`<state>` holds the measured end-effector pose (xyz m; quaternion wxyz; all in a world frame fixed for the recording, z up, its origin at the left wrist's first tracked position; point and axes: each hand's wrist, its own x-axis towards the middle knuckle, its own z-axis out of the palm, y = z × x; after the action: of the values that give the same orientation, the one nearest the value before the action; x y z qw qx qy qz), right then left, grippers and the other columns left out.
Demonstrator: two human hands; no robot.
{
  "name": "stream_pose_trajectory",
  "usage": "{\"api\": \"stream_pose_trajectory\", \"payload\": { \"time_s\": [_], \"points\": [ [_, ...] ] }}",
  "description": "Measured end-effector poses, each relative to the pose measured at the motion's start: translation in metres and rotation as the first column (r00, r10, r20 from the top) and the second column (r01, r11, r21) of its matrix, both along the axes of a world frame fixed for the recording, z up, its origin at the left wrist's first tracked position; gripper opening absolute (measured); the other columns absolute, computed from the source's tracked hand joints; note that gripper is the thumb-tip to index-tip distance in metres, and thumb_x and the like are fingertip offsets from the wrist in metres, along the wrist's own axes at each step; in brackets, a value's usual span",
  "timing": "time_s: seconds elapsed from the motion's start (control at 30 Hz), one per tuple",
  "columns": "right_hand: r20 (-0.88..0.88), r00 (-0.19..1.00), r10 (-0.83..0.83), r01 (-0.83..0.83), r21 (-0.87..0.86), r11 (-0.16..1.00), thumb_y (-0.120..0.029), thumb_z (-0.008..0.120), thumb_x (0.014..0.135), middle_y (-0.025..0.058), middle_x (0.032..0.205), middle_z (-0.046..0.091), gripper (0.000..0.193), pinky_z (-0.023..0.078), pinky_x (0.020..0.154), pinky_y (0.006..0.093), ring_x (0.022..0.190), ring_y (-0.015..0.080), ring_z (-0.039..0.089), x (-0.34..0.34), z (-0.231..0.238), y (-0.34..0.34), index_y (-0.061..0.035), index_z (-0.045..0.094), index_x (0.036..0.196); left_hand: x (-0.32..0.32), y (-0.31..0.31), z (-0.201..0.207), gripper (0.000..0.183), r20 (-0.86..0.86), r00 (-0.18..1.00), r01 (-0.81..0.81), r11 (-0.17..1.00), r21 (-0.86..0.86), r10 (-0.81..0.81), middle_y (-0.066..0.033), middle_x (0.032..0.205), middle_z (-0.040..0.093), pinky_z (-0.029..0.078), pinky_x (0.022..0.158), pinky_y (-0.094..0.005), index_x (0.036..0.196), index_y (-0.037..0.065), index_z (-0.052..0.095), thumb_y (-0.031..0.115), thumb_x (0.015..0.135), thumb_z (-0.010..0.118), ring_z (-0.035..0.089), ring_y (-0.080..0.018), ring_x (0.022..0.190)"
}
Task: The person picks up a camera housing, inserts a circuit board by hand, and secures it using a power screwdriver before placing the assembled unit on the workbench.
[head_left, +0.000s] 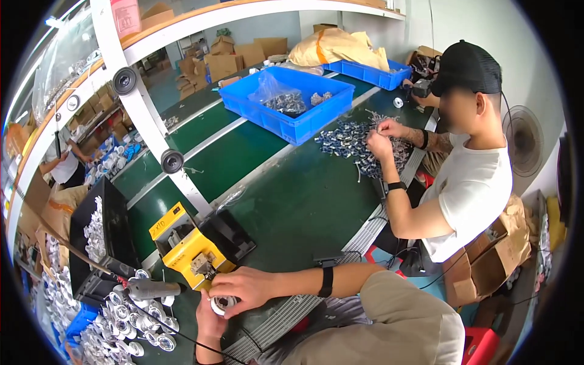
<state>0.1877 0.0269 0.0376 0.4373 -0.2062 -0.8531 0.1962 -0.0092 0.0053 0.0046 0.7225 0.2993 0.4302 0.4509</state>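
Note:
Close to the front of a yellow bench machine [196, 260], both my hands hold a round white and silver ring-shaped part [222, 304]. My left hand [208, 321] grips it from the left and below. Over its top and right side curl the fingers of my right hand [248, 289]. The machine's metal head [202, 265] sits just beyond my fingertips. Some of the part's rim is hidden by my fingers. To the left lies a grey cylindrical power tool [153, 289] with a cable, above many similar round white parts [131, 322].
A black bin [226, 236] adjoins the machine; another black crate [100, 234] holds small white pieces. A blue tray [289, 118] stands on the green table [274, 188]. At right, a co-worker [471, 176] handles small parts beside a pile [359, 143]. A white post [149, 115] rises behind the machine.

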Motion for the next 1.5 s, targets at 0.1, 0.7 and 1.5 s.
{"api": "stream_pose_trajectory", "payload": {
  "time_s": [0.1,0.7,1.5],
  "points": [
    [-0.069,0.996,-0.063,0.037,-0.333,0.942,-0.029,0.067,0.082,0.0103,0.090,0.057,0.033,0.049,0.068,0.0378,0.081,0.0304,0.061,-0.001,-0.011,0.002,-0.0059,0.059,0.105,0.001,-0.005,-0.005,0.052,-0.088,0.995,0.051,0.990,0.134,-0.039,-0.0113,0.090,0.063,0.052,0.053,-0.0333,0.116,0.001,0.052,0.046,0.101,0.030,0.064,-0.0228,0.071],
    [0.027,0.999,-0.038,0.044,-0.296,0.954,-0.005,0.067,0.073,0.0067,0.069,0.051,0.010,0.040,0.069,0.0372,0.069,0.0267,0.051,-0.003,-0.018,0.013,-0.0050,0.058,0.068,0.005,-0.001,0.006,0.044,0.086,0.996,0.022,0.998,-0.058,-0.017,-0.0089,0.102,0.062,0.055,0.069,-0.0329,0.120,0.000,0.052,0.035,0.103,0.030,0.062,-0.0165,0.088],
    [-0.160,0.987,-0.017,-0.131,-0.856,0.500,-0.007,0.061,0.090,0.0053,0.078,0.065,0.015,0.051,0.054,0.0225,0.061,0.0078,0.061,0.012,0.000,0.009,-0.0008,0.061,0.104,0.014,-0.006,0.000,0.037,0.095,0.984,-0.171,0.963,0.208,0.154,-0.0081,0.126,0.054,0.048,0.094,-0.0331,0.132,0.004,0.046,0.023,0.100,0.046,0.056,-0.0176,0.110]
  ]
}}
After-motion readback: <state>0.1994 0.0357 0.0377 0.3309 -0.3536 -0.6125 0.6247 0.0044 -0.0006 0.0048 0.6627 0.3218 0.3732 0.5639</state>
